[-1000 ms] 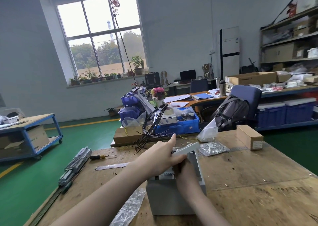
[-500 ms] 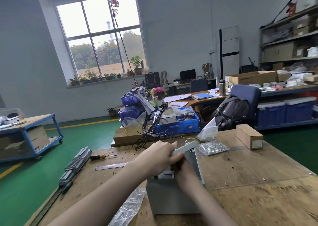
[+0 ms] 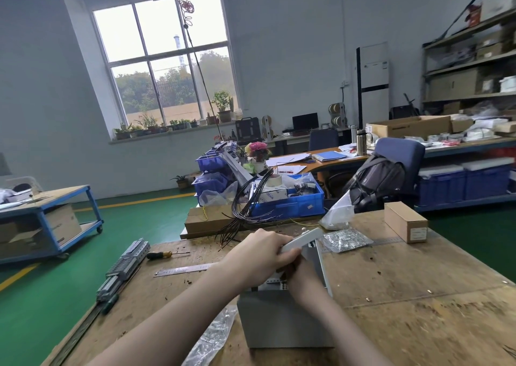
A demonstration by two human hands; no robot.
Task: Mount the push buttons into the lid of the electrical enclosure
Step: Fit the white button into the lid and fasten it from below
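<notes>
Left hand [image 3: 258, 257] gripping lid [image 3: 301, 239] edge; right hand [image 3: 303, 279] beneath, grip unclear. Could slip, dropping lid onto box [image 3: 282, 321].

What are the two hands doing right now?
Left hand: grips the lid of the enclosure.
Right hand: under the lid, its grip cannot be told.

Tabletop [image 3: 418, 296] is rough, scuffed bare wood with chips and crumbs. The enclosure [image 3: 282, 321] below the hands looks like matt grey painted metal, its lid [image 3: 303, 241] smooth pale grey. Beyond the hands: crinkly glossy plastic bag [image 3: 344, 240], matt cardboard box [image 3: 405, 222], shiny steel ruler [image 3: 181, 270] to their left.
</notes>
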